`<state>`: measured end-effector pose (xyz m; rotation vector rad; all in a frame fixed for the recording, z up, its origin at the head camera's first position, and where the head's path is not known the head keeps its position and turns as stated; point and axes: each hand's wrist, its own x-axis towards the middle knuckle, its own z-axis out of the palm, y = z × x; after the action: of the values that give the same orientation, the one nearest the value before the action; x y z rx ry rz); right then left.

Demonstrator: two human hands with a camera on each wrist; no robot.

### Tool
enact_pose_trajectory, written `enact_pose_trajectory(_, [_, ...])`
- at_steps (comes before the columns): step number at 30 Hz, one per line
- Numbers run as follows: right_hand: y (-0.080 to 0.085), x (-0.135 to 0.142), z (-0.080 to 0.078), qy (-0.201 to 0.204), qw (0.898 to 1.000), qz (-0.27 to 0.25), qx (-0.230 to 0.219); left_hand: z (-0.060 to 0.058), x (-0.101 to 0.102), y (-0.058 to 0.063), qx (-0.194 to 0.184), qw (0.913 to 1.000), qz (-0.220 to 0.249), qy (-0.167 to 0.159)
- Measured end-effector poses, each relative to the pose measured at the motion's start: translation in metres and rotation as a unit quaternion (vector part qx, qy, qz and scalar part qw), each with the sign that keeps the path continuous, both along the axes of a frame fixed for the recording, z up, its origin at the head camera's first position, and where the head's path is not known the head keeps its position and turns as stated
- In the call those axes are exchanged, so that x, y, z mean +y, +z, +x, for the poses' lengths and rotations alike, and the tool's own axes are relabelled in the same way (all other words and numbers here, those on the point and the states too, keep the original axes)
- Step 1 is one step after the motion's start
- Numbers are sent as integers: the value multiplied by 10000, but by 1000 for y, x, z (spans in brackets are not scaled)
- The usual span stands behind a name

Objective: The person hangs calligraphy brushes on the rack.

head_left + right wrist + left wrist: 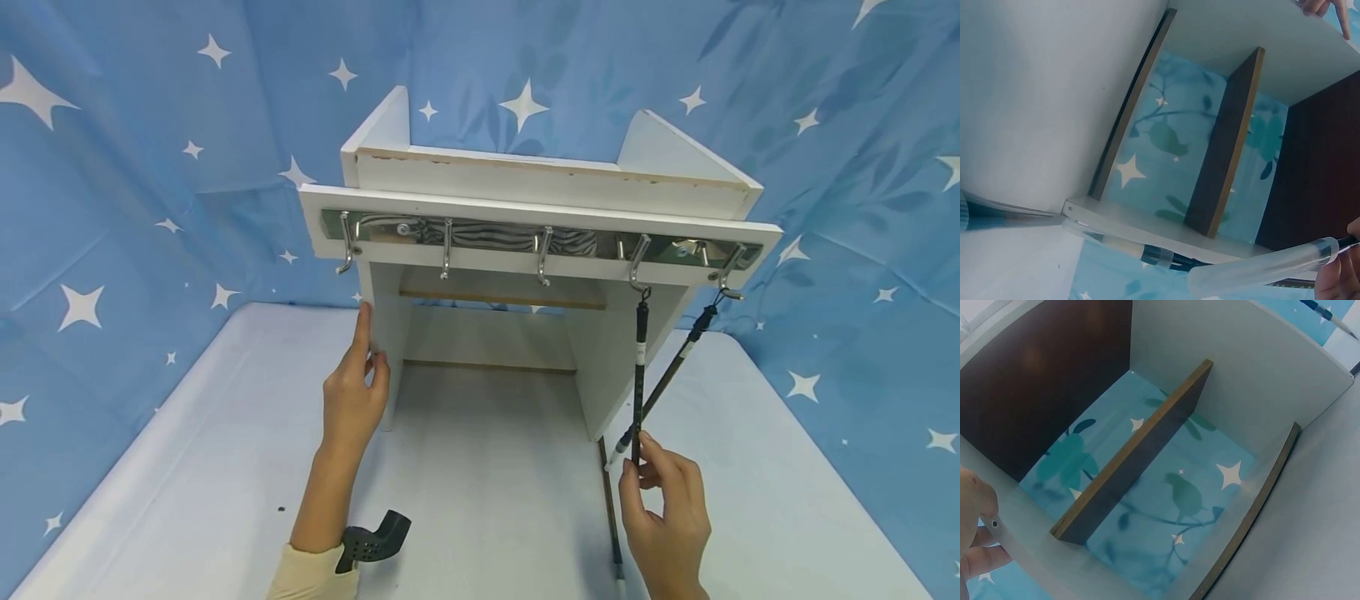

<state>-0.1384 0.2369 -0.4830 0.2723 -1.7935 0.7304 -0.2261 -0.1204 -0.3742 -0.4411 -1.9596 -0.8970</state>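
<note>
In the head view my right hand [671,508] pinches the lower part of a dark calligraphy brush [641,375] between thumb and fingers. The brush hangs by its loop from the fourth hook [639,260] of a metal hook rail. A clear cap [1254,270] covers its tip in the right wrist view. A second capped brush [678,358] hangs slanting from the rightmost hook [729,268], behind the first. My left hand [356,392] rests at the left side panel [384,333] of the white shelf, index finger straight up along it and holding nothing.
The hook rail [495,237] runs across the shelf's front, its three left hooks bare. Another brush [611,508] lies on the white tabletop [480,500] by the right panel's foot. A blue star-patterned curtain [247,125] hangs behind.
</note>
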Motion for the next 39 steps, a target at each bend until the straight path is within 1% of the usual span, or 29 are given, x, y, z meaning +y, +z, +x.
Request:
enact_pose_trajectory(6, [1, -2, 1, -69, 9999, 5, -101, 0, 0, 1, 9, 10000, -46, 32])
enact_pose_trajectory(9, [6, -6, 3, -36, 10000, -7, -73, 0, 0, 0, -14, 10000, -13, 26])
enact_pose_trajectory(11, [17, -13, 7, -16, 10000, 1, -66, 0, 0, 0, -26, 10000, 18, 12])
enact_pose_trajectory(16, [59, -41, 21, -33, 9998, 60, -161, 0, 0, 0, -28, 10000, 23, -16])
enact_pose_trajectory(18, [72, -50, 26, -95, 9998, 89, -181, 0, 0, 0, -26, 10000, 21, -18])
enact_pose_trajectory(20, [81, -56, 29, -190, 9996, 124, -188, 0, 0, 0, -29, 10000, 22, -18])
enact_pose_trajectory(22, [87, -61, 30, -281, 9994, 140, -126, 0, 0, 0, -33, 10000, 24, -18])
enact_pose_trajectory(26, [89, -64, 30, -343, 9993, 118, -55, -1, -1, -1, -49, 10000, 13, -7])
enact_pose_trajectory(33, [93, -70, 32, -200, 9998, 11, -11, 0, -1, 0, 3, 10000, -6, -9])
enact_pose_trajectory(35, [92, -70, 32, -147, 9999, -42, 8, 0, -2, 0, 9, 10000, -16, -22])
enact_pose_trajectory(39, [82, -66, 31, -59, 9999, -89, -115, -1, -2, -1, -31, 10000, 29, -46])
